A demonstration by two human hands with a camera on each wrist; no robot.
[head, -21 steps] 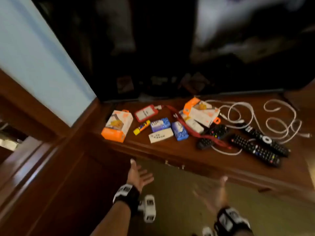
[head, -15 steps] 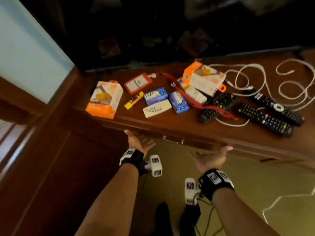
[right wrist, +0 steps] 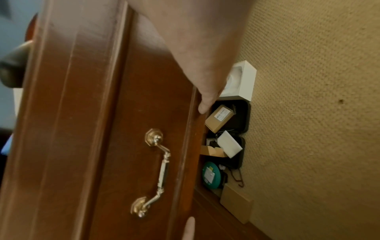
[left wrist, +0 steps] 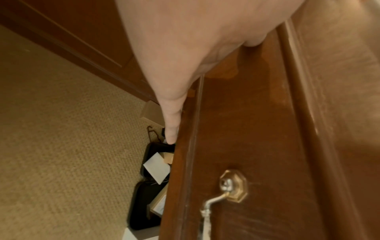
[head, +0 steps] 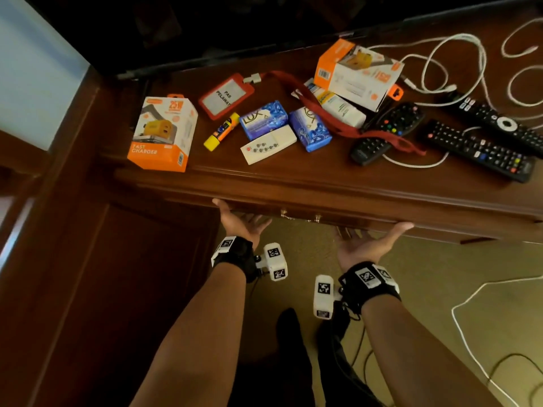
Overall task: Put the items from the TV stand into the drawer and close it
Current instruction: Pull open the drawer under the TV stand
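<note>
On the wooden TV stand lie an orange charger box, a red card holder, a yellow glue stick, two blue soap bars, a white remote, a second charger box, black remotes and white cables. The drawer front sits flush, and its brass handle hangs between my hands. Palm up, my left hand touches the drawer's lower edge left of the handle. My right hand does the same to the right. Neither holds anything.
A dark TV stands behind the items. Under the stand on the carpet sit black trays with small cartons, a white box and a green disc. A white cable trails on the floor at right.
Both hands have moved forward from mid-air to the drawer's lower edge. The head view has tilted down and come closer to the stand.
</note>
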